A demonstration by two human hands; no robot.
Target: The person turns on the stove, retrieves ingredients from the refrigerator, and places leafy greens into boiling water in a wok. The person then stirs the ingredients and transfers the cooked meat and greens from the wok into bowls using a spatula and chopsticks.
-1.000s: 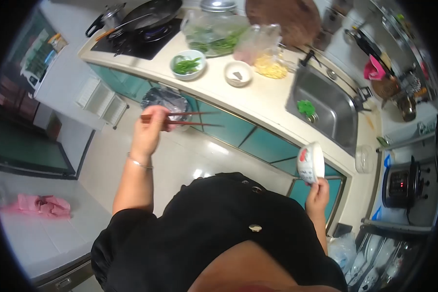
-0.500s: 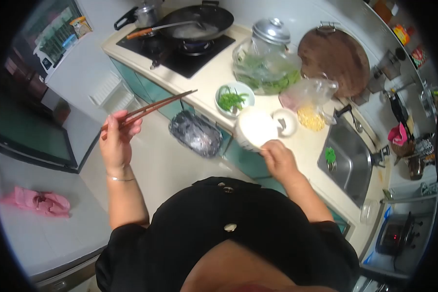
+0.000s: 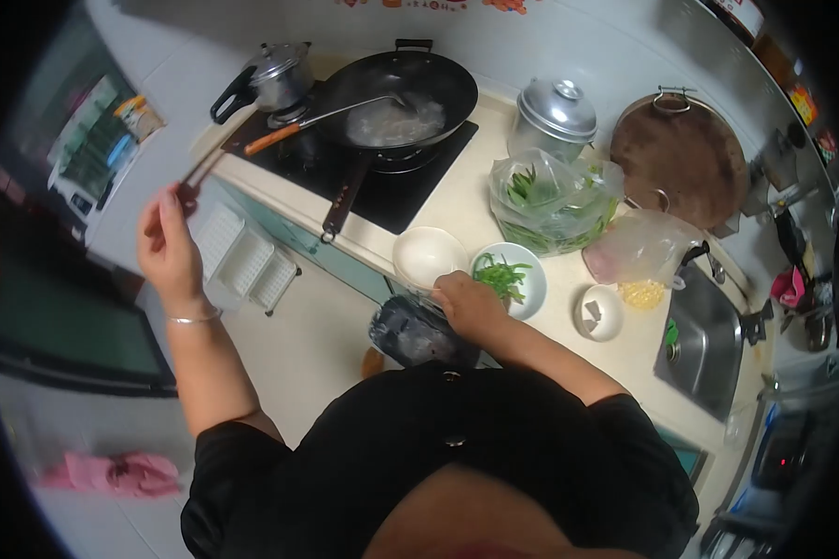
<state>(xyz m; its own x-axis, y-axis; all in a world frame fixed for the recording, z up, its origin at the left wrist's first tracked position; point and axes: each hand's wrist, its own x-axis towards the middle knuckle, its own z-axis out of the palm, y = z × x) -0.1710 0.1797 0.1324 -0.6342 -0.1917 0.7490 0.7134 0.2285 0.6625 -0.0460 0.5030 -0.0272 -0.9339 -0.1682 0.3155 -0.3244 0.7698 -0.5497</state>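
My left hand [image 3: 170, 238] is raised at the left, closed on a pair of brown chopsticks [image 3: 201, 170] that point up and to the right. A white bowl [image 3: 429, 257] is gripped at its near rim by my right hand [image 3: 471, 306], at the counter's front edge. Just right of it stands a bowl [image 3: 533, 285] of cut green vegetables. A black wok [image 3: 457, 88] with steaming, whitish contents sits on the stove [image 3: 396, 200]. An orange-handled utensil [image 3: 275, 140] lies across the wok's rim.
A lined bin [image 3: 405, 335] stands below the counter edge. Along the counter are a pressure cooker [image 3: 284, 79], a lidded pot [image 3: 557, 116], a bag of greens [image 3: 550, 205], a small bowl [image 3: 598, 312], yellow pieces [image 3: 641, 295], a round brown board [image 3: 680, 158] and the sink [image 3: 704, 345].
The view has shifted toward the stove. My right hand has carried the white bowl left along the counter, from the sink side past the greens bowl. The chopsticks stay in my left hand, now tilted more steeply.
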